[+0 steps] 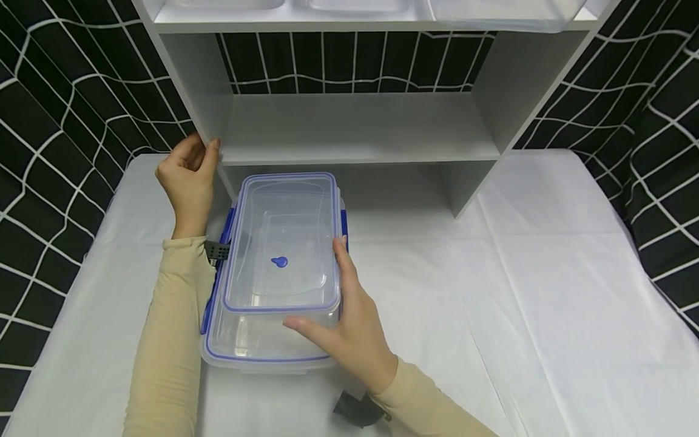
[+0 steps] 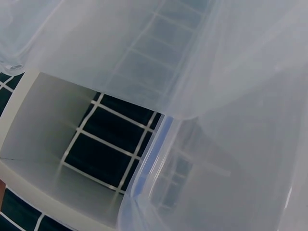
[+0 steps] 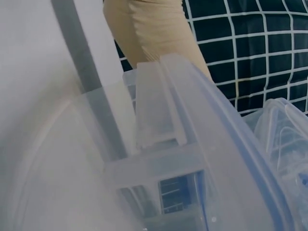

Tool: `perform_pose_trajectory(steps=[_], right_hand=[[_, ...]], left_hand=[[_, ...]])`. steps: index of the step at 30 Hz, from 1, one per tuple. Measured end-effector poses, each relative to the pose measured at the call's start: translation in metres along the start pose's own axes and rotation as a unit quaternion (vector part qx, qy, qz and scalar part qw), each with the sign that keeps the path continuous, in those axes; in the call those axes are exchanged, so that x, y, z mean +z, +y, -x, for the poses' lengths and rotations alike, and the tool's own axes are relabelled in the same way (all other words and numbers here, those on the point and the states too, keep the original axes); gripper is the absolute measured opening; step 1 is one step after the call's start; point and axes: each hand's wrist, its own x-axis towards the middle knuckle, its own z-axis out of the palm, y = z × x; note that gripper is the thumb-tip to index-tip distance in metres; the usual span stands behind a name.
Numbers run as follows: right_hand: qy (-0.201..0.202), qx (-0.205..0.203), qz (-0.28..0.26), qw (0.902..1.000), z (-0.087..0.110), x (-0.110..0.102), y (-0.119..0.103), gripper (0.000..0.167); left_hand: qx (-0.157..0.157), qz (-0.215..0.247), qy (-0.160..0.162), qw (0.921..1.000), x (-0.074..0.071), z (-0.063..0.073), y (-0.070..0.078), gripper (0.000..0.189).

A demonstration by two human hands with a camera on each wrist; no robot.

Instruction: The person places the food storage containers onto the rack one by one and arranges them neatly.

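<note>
Two clear lidded food containers are stacked on the white cloth in the head view. The smaller upper container (image 1: pixel 281 230) has a blue seal line and a blue knob (image 1: pixel 280 261) on its lid. Beneath it, the larger lower container (image 1: pixel 262 346) has blue side latches. My left hand (image 1: pixel 188 176) grips the front edge of the shelf's left side panel (image 1: pixel 199 97) between thumb and fingers. At the stack's right side, my right hand (image 1: pixel 355 321) lies with straight fingers along the wall and thumb spread over the lower lid. Clear plastic (image 3: pixel 216 144) fills much of the right wrist view.
A white shelf unit (image 1: pixel 349 130) stands behind the stack, which reaches its lower opening. Clear bins (image 1: pixel 502 12) sit on its upper board. Black cloth with white grid lines (image 1: pixel 54 182) surrounds the white-covered table (image 1: pixel 546 273). A dark strap (image 1: pixel 217 250) at the left wrist is beside the stack.
</note>
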Motion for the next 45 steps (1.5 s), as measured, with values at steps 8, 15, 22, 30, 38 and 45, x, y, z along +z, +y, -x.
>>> perform_pose_trajectory(steps=[8,15,22,30,38,45], right_hand=[[0.019,-0.024,-0.011,0.9995,-0.001,0.0,0.005,0.114],[0.048,-0.003,-0.075,0.996,-0.001,-0.001,0.01,0.104],[0.102,-0.005,-0.153,0.9829,0.001,-0.004,0.012,0.096],[0.126,-0.052,-0.16,0.9776,0.001,-0.008,0.008,0.096],[0.142,-0.093,-0.193,0.9664,-0.005,-0.016,-0.001,0.098],[0.142,-0.11,-0.189,0.9656,-0.025,-0.023,-0.005,0.1]], left_hand=[[-0.001,0.006,0.001,1.0,0.001,0.0,0.001,0.022],[0.004,-0.018,-0.004,0.9998,0.0,0.001,0.001,0.022],[-0.006,-0.018,-0.001,0.9998,0.001,0.0,0.002,0.021],[0.015,-0.016,-0.004,0.9998,0.0,0.0,-0.002,0.021],[-0.009,-0.011,-0.004,0.9999,0.0,0.0,0.002,0.021],[0.008,-0.011,-0.008,0.9999,0.0,0.001,0.0,0.023]])
